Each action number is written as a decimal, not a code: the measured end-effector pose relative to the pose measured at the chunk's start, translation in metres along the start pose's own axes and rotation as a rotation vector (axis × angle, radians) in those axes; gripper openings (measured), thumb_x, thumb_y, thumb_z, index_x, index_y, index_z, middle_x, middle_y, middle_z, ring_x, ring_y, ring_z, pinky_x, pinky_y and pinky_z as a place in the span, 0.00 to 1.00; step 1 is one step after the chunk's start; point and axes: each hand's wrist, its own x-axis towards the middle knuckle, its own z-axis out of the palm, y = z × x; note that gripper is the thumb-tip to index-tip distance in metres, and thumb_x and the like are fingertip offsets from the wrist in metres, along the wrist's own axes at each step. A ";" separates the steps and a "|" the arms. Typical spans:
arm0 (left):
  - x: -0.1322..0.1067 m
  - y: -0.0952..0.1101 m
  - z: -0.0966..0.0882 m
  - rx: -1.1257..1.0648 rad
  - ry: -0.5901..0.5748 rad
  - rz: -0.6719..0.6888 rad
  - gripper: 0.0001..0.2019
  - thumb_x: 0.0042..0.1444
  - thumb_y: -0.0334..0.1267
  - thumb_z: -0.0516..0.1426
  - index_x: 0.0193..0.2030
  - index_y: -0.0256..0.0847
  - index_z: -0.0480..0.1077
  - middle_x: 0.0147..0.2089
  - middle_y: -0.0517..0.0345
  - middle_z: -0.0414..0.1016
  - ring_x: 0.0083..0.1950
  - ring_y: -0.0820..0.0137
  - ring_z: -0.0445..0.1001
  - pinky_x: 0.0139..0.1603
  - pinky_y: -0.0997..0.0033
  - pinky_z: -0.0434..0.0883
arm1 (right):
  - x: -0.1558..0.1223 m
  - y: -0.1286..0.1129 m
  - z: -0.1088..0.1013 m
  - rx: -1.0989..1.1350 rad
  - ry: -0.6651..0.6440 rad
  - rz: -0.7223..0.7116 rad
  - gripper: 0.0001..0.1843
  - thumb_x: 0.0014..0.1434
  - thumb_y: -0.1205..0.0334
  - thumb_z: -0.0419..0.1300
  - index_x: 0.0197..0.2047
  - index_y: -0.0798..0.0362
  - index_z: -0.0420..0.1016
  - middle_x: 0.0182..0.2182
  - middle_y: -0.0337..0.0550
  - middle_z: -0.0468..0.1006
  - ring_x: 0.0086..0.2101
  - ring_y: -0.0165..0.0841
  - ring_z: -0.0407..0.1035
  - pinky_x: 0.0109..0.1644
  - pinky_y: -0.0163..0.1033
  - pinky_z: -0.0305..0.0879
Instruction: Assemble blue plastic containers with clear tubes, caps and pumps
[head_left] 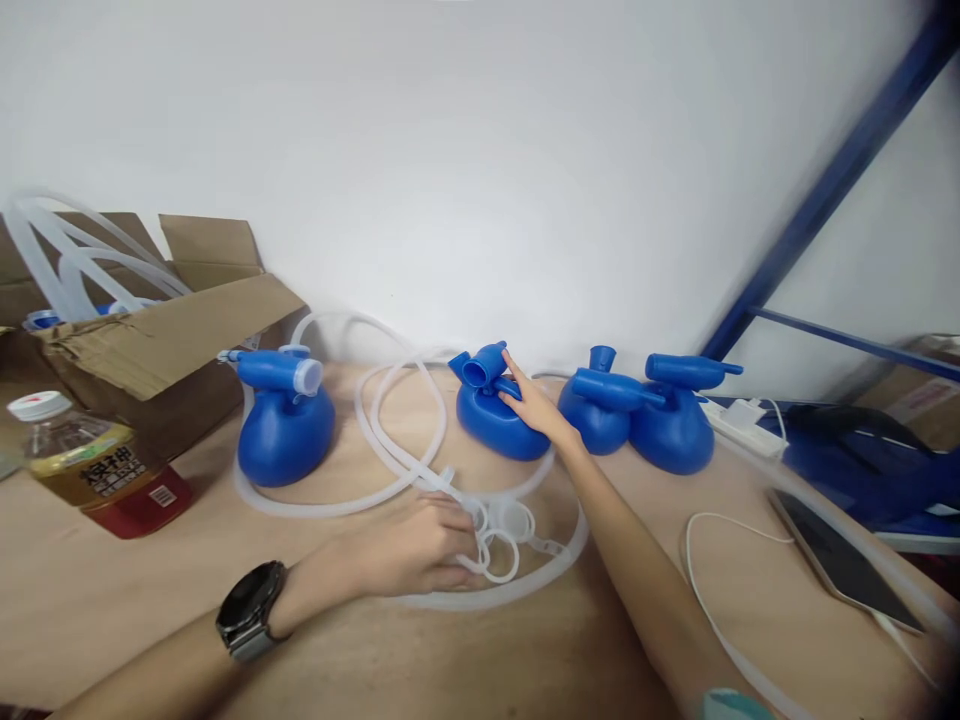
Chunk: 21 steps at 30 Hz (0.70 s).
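Observation:
My right hand [534, 402] reaches forward and grips the top of a blue urinal bottle [499, 428] near the wall, fingers at its blue spout [486, 366]. Nearer to me, my left hand [420, 545] is closed, palm down, at a cluster of translucent plastic caps [516, 520] with looped straps. Its fingertips are partly hidden, so which piece they pinch is unclear. A clear hose [491, 598] curls around the caps and behind the left hand. Further left sits another blue urinal bottle [285, 440] with a translucent cap on its spout.
Two more blue bottles [600, 425] [673, 437] stand to the right. An open cardboard box [187, 335] with hoses and a drink bottle [105, 470] are at left. A phone [844, 560], white cable [694, 575] and power strip [750, 430] lie at right.

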 end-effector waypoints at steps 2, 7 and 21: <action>-0.006 0.007 0.008 0.054 -0.016 0.017 0.05 0.69 0.41 0.63 0.45 0.44 0.78 0.44 0.58 0.82 0.48 0.65 0.80 0.62 0.63 0.70 | 0.004 -0.001 0.007 -0.057 0.067 0.076 0.44 0.69 0.60 0.55 0.83 0.41 0.41 0.63 0.49 0.78 0.62 0.50 0.72 0.68 0.59 0.66; -0.026 0.006 0.007 0.139 0.182 -0.031 0.09 0.73 0.41 0.57 0.46 0.43 0.78 0.48 0.53 0.83 0.51 0.64 0.80 0.58 0.63 0.72 | 0.015 -0.001 0.023 -0.172 0.236 0.226 0.42 0.69 0.59 0.56 0.82 0.41 0.47 0.59 0.55 0.78 0.60 0.55 0.72 0.67 0.66 0.63; -0.124 -0.158 -0.168 0.597 0.928 -0.999 0.17 0.70 0.52 0.54 0.40 0.42 0.77 0.56 0.46 0.79 0.66 0.47 0.69 0.70 0.47 0.63 | 0.054 -0.176 0.096 0.321 -0.238 -0.102 0.29 0.68 0.47 0.64 0.66 0.52 0.74 0.52 0.52 0.79 0.52 0.43 0.76 0.63 0.53 0.71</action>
